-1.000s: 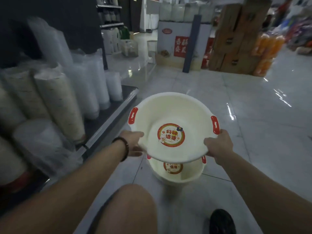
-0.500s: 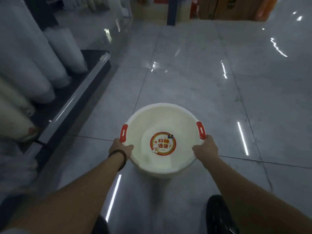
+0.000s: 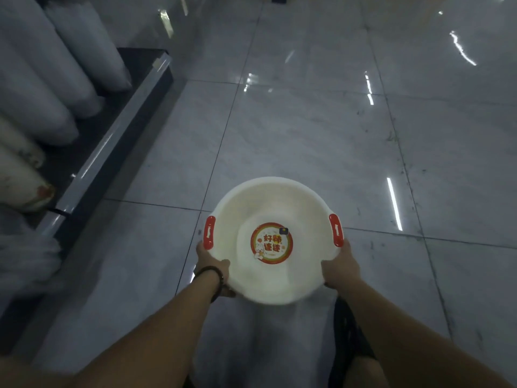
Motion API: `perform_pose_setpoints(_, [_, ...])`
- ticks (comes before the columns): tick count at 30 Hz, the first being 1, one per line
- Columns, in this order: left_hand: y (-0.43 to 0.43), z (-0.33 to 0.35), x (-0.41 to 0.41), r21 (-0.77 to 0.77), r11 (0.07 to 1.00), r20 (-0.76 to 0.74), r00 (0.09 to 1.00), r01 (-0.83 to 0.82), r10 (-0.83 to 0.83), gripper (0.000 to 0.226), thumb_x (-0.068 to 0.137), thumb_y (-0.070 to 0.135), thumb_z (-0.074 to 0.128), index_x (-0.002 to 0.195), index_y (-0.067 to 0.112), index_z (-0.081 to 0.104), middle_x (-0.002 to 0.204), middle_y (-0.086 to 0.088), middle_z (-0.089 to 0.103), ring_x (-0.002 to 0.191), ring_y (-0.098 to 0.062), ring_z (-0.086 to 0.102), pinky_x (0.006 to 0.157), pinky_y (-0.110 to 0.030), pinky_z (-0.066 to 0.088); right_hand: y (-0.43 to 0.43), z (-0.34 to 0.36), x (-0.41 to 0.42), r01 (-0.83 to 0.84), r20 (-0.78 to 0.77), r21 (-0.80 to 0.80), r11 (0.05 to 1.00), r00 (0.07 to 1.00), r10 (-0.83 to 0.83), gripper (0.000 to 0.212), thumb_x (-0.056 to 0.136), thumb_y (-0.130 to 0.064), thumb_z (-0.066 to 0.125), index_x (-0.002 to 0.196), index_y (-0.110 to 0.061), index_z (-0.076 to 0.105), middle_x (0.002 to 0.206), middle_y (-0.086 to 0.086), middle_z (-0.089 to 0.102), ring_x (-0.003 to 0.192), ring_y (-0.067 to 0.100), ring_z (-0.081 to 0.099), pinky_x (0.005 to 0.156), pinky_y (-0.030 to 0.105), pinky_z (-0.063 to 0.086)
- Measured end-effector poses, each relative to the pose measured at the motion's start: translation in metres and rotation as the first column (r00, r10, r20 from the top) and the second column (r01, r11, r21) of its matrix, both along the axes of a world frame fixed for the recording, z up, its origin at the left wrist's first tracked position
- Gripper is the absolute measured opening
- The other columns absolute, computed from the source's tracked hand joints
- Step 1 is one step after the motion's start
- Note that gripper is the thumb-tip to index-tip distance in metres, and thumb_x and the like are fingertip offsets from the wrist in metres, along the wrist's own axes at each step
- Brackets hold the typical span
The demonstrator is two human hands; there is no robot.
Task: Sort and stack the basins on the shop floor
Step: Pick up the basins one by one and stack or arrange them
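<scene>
A cream-white round basin [image 3: 274, 208] with two red handles and a round red sticker on its bottom sits low over the tiled floor, in the lower middle of the head view. My left hand [image 3: 211, 263] grips its near-left rim just below the left red handle. My right hand [image 3: 340, 266] grips the near-right rim below the right red handle. Whatever lies under the basin is hidden by it, so I cannot tell whether a second basin is beneath.
A low dark shelf [image 3: 112, 152] with a metal edge runs along the left, loaded with several plastic-wrapped rolls of white goods [image 3: 56, 68]. Glossy grey floor tiles [image 3: 321, 121] stretch ahead and to the right. My dark shoe [image 3: 349, 331] is near the bottom.
A second basin seen on the floor below the held one a second ago is now covered. The held basin has come down and my view has tilted down to the floor.
</scene>
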State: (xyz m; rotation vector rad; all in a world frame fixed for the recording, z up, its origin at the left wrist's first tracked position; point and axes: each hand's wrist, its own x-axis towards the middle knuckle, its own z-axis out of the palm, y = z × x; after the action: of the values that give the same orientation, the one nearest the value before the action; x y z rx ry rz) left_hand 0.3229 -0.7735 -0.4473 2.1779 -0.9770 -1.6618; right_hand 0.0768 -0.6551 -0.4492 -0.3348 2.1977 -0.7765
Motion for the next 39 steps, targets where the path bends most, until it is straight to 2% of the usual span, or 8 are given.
perform_pose_setpoints(6, [0.079, 0.008, 0.014, 0.119, 0.992, -0.102, 0.994, 0.043, -0.031, 0.051, 0.102, 0.02, 0.049, 0.134, 0.053, 0.028, 0.102, -0.001, 0.052, 0.085, -0.036, 0.058, 0.039, -0.052, 0.053, 0.096, 0.014, 0.015, -0.018, -0.028, 0.117, 0.993, 0.999, 0.021, 0.075, 0.095, -0.02, 0.071, 0.156, -0.024, 0.026, 0.13, 0.013, 0.058, 0.106, 0.032, 0.056, 0.09, 0.054, 0.057])
perform_pose_setpoints(10, [0.097, 0.029, 0.025, 0.104, 0.972, -0.073, 0.976, 0.212, -0.205, 0.046, 0.093, 0.011, 0.064, 0.13, 0.024, 0.041, 0.117, -0.013, 0.061, 0.091, -0.039, 0.067, 0.061, -0.058, 0.061, 0.122, 0.033, 0.01, -0.177, -0.077, 0.288, 0.941, 0.975, 0.207, 0.089, 0.097, -0.025, 0.068, 0.163, -0.014, 0.009, 0.143, 0.022, 0.053, 0.127, 0.043, 0.056, 0.105, 0.054, 0.051])
perform_pose_setpoints(12, [0.102, 0.049, 0.036, 0.171, 0.93, -0.047, 0.945, 0.326, -0.323, 0.04, 0.089, 0.022, 0.072, 0.124, 0.019, 0.051, 0.126, -0.017, 0.06, 0.095, -0.037, 0.067, 0.072, -0.058, 0.061, 0.124, 0.048, 0.009, -0.259, -0.083, 0.4, 0.879, 0.945, 0.316, 0.076, 0.098, -0.028, 0.067, 0.158, -0.007, 0.025, 0.138, 0.021, 0.057, 0.122, 0.039, 0.06, 0.104, 0.048, 0.053])
perform_pose_setpoints(19, [0.091, 0.18, 0.072, 0.111, 0.589, 0.299, 0.539, 0.8, -0.788, 0.045, 0.099, 0.041, 0.054, 0.14, 0.023, 0.053, 0.128, -0.005, 0.062, 0.103, -0.024, 0.065, 0.093, -0.046, 0.057, 0.089, 0.136, 0.055, -0.632, -0.034, 0.43, 0.645, 0.703, 0.711, 0.035, 0.101, -0.039, 0.06, 0.121, -0.011, 0.064, 0.112, 0.008, 0.069, 0.097, 0.025, 0.067, 0.081, 0.039, 0.058])
perform_pose_setpoints(22, [0.103, 0.251, 0.097, -0.024, 0.538, 0.424, 0.496, 0.843, -0.758, 0.043, 0.099, 0.044, 0.054, 0.137, 0.025, 0.055, 0.126, -0.003, 0.06, 0.104, -0.023, 0.063, 0.091, -0.043, 0.057, 0.066, 0.193, 0.1, -0.751, -0.056, 0.307, 0.584, 0.599, 0.799, 0.029, 0.101, -0.036, 0.06, 0.119, -0.015, 0.066, 0.099, 0.005, 0.07, 0.081, 0.022, 0.069, 0.067, 0.035, 0.06])
perform_pose_setpoints(28, [0.168, 0.37, 0.199, -0.232, 0.542, 0.455, 0.583, 0.807, -0.673, 0.035, 0.099, 0.045, 0.053, 0.126, 0.028, 0.066, 0.116, 0.006, 0.068, 0.093, -0.013, 0.07, 0.078, -0.036, 0.063, 0.051, 0.317, 0.242, -0.936, -0.306, 0.094, 0.339, 0.297, 0.905, 0.025, 0.101, -0.036, 0.058, 0.117, -0.02, 0.069, 0.101, 0.005, 0.073, 0.088, 0.022, 0.074, 0.074, 0.037, 0.064])
perform_pose_setpoints(32, [0.21, 0.414, 0.278, -0.328, 0.472, 0.705, 0.545, 0.818, -0.454, 0.029, 0.096, 0.046, 0.056, 0.118, 0.034, 0.07, 0.117, 0.009, 0.07, 0.096, -0.01, 0.062, 0.082, -0.025, 0.048, 0.067, 0.39, 0.34, -0.987, -0.493, 0.019, 0.162, 0.131, 0.86, 0.024, 0.098, -0.038, 0.061, 0.111, -0.026, 0.076, 0.099, -0.004, 0.075, 0.088, 0.015, 0.072, 0.077, 0.033, 0.06])
perform_pose_setpoints(39, [0.261, 0.44, 0.407, -0.53, 0.546, 0.727, 0.679, 0.649, -0.101, 0.026, 0.095, 0.044, 0.056, 0.115, 0.032, 0.068, 0.115, 0.006, 0.07, 0.102, -0.015, 0.065, 0.088, -0.031, 0.053, 0.092, 0.466, 0.478, -0.999, -0.685, 0.019, -0.049, -0.049, 0.727, 0.026, 0.097, -0.041, 0.063, 0.114, -0.027, 0.076, 0.113, 0.001, 0.075, 0.1, 0.019, 0.069, 0.077, 0.03, 0.051])
